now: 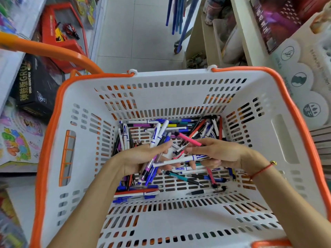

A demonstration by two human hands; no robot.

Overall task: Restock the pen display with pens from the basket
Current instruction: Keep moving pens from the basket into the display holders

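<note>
In a shop aisle, the white basket (179,83) holds loose pens (179,126), and the left hand (136,158) grips a bunch pointing away while the right hand (215,153) beside it pinches a pink pen (189,139) lying crosswise.

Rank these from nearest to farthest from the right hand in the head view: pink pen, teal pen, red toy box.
1. Pink pen: gripped in the right hand.
2. Teal pen: on the basket floor, just below the hand.
3. Red toy box: outside the basket, far upper left.
</note>
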